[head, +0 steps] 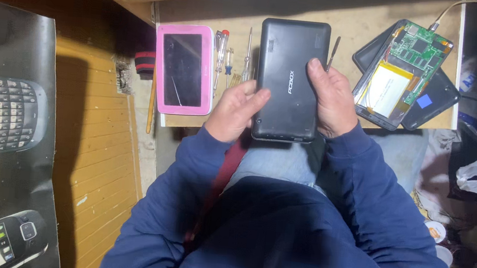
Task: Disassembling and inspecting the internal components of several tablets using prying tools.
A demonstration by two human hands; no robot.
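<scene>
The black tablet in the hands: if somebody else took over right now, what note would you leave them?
Left hand grips the black tablet's left edge; right hand holds its right side, thumb on the back.
The tablet is back-up and closed, held over the desk edge.
Pink tablet lies left, screwdrivers between.
An opened tablet, board and battery showing, lies right.
Done: nothing visibly opened on the black one.
Left: its back cover is still on.

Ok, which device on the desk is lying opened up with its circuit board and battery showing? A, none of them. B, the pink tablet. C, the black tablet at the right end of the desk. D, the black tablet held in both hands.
C: the opened black tablet at the right end shows a green circuit board and a pale flat battery.
</scene>
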